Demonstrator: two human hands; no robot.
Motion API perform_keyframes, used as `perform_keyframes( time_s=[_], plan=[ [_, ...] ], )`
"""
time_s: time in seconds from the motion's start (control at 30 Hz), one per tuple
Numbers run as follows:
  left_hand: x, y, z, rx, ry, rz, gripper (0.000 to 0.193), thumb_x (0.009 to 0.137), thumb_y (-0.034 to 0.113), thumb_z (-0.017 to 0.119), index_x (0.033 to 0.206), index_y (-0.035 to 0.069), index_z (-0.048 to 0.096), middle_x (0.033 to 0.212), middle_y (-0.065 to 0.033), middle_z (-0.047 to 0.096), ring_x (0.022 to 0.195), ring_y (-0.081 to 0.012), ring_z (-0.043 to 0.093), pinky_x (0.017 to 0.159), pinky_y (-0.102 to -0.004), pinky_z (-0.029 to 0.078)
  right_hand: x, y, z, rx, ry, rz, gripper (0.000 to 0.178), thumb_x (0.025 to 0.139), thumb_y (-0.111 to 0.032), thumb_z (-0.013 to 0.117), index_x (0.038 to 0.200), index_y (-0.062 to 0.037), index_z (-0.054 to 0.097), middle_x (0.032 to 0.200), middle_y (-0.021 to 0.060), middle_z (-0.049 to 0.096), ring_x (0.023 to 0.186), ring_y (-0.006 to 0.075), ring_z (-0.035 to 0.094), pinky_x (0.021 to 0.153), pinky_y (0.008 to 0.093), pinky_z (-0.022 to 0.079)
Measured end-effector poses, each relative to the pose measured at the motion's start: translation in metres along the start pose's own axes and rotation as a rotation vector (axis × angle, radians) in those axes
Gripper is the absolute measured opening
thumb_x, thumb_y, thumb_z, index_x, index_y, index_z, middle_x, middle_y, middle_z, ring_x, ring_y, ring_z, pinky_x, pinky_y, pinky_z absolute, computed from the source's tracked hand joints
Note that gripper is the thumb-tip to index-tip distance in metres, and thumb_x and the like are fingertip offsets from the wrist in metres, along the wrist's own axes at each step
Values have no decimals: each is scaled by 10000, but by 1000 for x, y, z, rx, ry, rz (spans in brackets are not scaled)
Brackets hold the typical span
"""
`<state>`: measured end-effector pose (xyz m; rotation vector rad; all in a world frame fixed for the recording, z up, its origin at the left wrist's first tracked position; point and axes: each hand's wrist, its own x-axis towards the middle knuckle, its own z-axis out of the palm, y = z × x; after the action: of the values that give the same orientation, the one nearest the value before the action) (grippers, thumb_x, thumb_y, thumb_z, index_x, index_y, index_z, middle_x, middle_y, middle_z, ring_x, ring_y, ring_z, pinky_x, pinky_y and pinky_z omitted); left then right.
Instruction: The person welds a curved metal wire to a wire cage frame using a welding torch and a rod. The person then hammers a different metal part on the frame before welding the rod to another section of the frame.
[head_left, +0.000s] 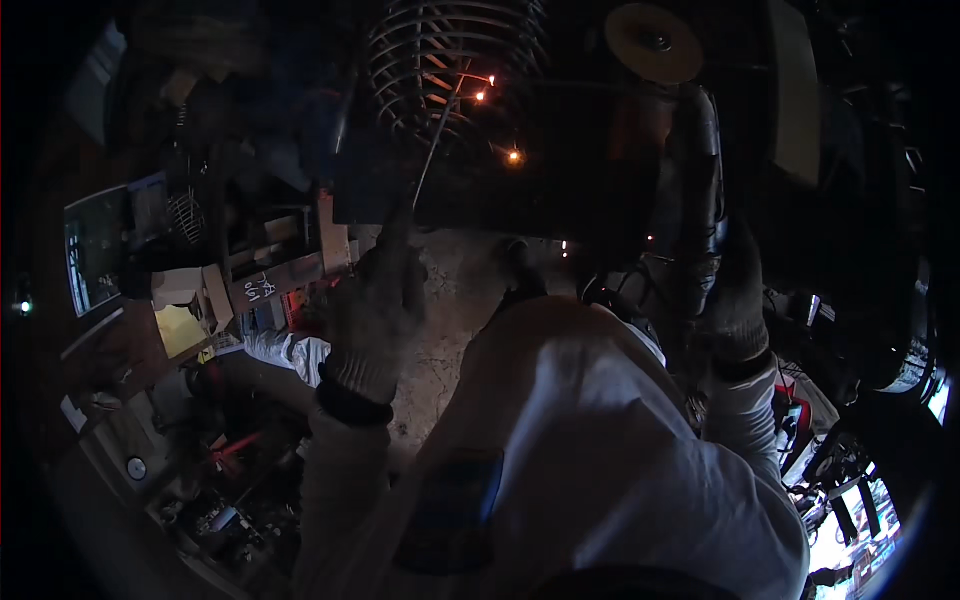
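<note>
Holding a thin, straight grey metal rod (430, 160) in our dark-gloved left hand (385, 285), we see it cross a round metal-wire cage (425, 60), far and left of centre. Our separate right hand (735, 300) meets a dark cylindrical tool (700, 180); its grip we cannot tell. Glowing orange specks (514, 157) suggest work under way; darkness hides what remains.

disc (638, 62): matt | tool body (706, 150): glossy | rod (433, 150): metal | gloves (380, 295): knit cloth
</note>
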<state>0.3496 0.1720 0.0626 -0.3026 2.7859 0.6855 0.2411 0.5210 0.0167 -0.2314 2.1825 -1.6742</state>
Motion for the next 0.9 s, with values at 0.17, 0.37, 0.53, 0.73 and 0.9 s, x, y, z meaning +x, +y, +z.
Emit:
perform_keyframes(
  time_s=[0.17, 0.37, 0.53, 0.73, 0.9],
  plan=[
    [-1, 14, -7, 600, 104, 225, 536, 881, 2, 601, 1403, -51, 488, 1049, -120, 668, 698, -177, 660, 580, -331, 544, 2, 22, -5, 66, -37, -123, 584, 866, -153, 727, 1378, -3, 489, 1158, 125, 671, 1032, 211, 679, 910, 344, 536],
    [-1, 11, -4, 410, 163, 134, 658, 960, 190, 610, 1541, 33, 345, 766, -121, 638, 637, -227, 620, 532, -344, 526, 4, 20, 3, 95, 36, -29, 564, 873, -29, 695, 1396, -6, 487, 1226, 127, 659, 1093, 202, 660, 960, 349, 521],
    [0, 18, -4, 324, 132, -10, 506, 1034, 136, 468, 1532, 98, 388, 743, -105, 661, 596, -229, 648, 570, -361, 526, 4, 9, 14, 375, 30, 34, 536, 891, -1, 686, 1390, -7, 492, 1247, 99, 647, 1093, 188, 650, 963, 338, 518],
    [0, 6, -6, 513, 189, 265, 421, 1018, 134, 503, 1428, 38, 498, 730, -101, 652, 635, -227, 658, 540, -346, 505, 7, 18, 5, -95, 16, -57, 481, 897, -107, 724, 1325, -24, 521, 1162, 117, 679, 1040, 187, 662, 907, 344, 532],
    [-3, 9, -10, 612, 180, 400, 110, 869, 48, 640, 952, -23, 656, 728, -162, 626, 662, -298, 642, 593, -417, 516, 7, 23, 4, -153, 19, -89, 479, 903, -214, 727, 1298, -29, 531, 1122, 133, 693, 1010, 234, 685, 889, 353, 526]
  ],
)
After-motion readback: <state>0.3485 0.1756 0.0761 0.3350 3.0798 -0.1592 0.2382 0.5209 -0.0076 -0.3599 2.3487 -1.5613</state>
